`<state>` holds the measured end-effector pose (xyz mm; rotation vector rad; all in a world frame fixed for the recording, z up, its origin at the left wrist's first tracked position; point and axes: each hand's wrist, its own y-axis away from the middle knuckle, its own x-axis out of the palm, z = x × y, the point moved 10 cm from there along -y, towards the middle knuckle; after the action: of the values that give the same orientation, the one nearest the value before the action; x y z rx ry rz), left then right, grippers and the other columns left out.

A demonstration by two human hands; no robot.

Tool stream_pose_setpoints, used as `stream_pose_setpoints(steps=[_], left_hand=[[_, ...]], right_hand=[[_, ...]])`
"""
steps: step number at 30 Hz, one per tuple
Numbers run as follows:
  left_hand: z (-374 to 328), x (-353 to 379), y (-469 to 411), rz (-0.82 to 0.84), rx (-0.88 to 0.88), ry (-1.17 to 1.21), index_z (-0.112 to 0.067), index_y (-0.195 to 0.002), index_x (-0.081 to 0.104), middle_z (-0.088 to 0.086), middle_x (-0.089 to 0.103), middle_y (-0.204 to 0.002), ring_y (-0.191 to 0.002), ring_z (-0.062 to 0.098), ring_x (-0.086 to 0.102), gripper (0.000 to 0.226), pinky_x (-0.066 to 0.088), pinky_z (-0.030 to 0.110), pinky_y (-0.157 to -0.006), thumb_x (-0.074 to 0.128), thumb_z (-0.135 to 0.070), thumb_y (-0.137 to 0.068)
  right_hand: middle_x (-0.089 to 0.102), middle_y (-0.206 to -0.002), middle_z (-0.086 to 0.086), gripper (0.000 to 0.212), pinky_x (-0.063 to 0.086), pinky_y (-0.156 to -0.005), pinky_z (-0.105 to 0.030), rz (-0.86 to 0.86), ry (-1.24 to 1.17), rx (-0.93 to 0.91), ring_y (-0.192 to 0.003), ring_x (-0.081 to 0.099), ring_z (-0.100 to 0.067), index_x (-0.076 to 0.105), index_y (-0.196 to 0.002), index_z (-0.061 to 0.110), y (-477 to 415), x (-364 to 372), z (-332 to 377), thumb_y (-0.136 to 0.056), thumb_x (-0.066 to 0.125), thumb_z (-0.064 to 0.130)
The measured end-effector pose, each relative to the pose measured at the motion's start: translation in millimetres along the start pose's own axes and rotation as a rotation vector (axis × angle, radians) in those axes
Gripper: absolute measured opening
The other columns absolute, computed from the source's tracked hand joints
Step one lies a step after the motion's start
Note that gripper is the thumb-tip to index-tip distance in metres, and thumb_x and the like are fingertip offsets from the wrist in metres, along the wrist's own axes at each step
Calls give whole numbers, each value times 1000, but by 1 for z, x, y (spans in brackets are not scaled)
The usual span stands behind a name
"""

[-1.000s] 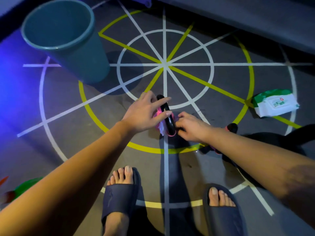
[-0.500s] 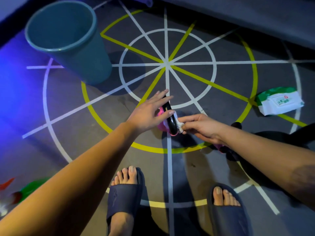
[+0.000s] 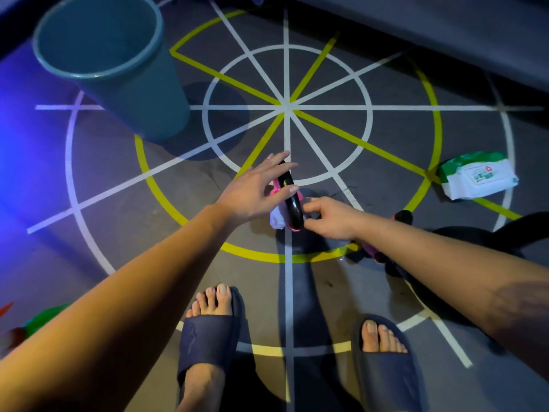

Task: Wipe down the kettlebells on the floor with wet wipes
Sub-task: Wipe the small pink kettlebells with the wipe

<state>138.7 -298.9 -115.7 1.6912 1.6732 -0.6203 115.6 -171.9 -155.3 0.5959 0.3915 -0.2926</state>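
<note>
The first kettlebell (image 3: 289,199) was being wiped: it sat on the floor (image 3: 326,150) just ahead of the person's slippered feet, on the white line inside the yellow ring, with its black handle uppermost and its pink body mostly hidden by the hands. The left hand (image 3: 252,191) lay over the handle from the left with fingers straight and spread, touching and steadying rather than gripping. The right hand (image 3: 332,218) came in from the other side with its fingers curled and thumb and forefinger drawn together against the handle, seemingly pinching the wet wipe (image 3: 277,219) – only the bunched white end to the left of the handle showed clearly, so how the wipe ran between the two sides could not be told. I judged this to be the handle-cleaning step, with the body probably yet to be covered. The next move would call for drawing the wipe along the handle while the flat hand kept the bell from rocking, then working down over the pink sides. A second kettlebell (image 3: 403,217) stood just beyond the right forearm, partly hidden by it and apparently unattended – the wipes pack (image 3: 478,179) lay well apart to the right for a fresh sheet, and the teal bin (image 3: 142,102) stood at far left for the spent one
</note>
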Motion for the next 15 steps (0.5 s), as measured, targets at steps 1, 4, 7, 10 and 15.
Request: stream_pose_setpoints(steps=[1, 4, 7, 10, 15], left_hand=[[0, 1, 0, 2, -2, -1, -37, -150, 44, -17, 22, -166, -154, 5, 15, 55, 26, 38, -122, 51, -57, -100], [0, 2, 1, -2, 1, 2, -38, -149, 44, -19, 22, -165, -153, 3, 15, 54, 28, 39, -121, 50, -59, -100], [0, 1, 1, -3, -2, 3, -38, -149, 44, -20, 22, -165, -153, 3, 16, 54, 29, 38, -119, 50, -59, -100], [0, 1, 1, 8, -13, -4, -39, -150, 43, -21, 20, -165, -153, 2, 14, 54, 26, 31, -115, 49, -58, -100], [2, 3, 1, 7, -17, 11, -40, -149, 43, -21, 20, -165, -153, 1, 12, 53, 24, 28, -114, 49, -59, -100]], right_hand=[[67, -117, 11, 24, 43, -107, -33, 7, 3, 14, -110, 61, -8, 70, -93, 42, 2, 2, 0, -90, 59, 21], [65, -105, 16, 39, 41, -83, -2, 46, -28, 56, -87, 57, 22, 67, -118, 26, 9, 11, -5, -94, 51, 0], [68, -101, 15, 46, 39, -75, -3, 46, -69, 95, -83, 58, 19, 68, -123, 24, 7, 13, -11, -92, 48, -3], [74, -107, 2, 50, 46, -80, -27, 91, -342, 213, -100, 63, -16, 69, -124, 24, 7, 14, -23, -81, 49, 7], [62, -106, -7, 55, 46, -64, -31, 368, -1006, 328, -75, 59, -21, 60, -118, 12, 17, 24, -12, -67, 42, 13]])
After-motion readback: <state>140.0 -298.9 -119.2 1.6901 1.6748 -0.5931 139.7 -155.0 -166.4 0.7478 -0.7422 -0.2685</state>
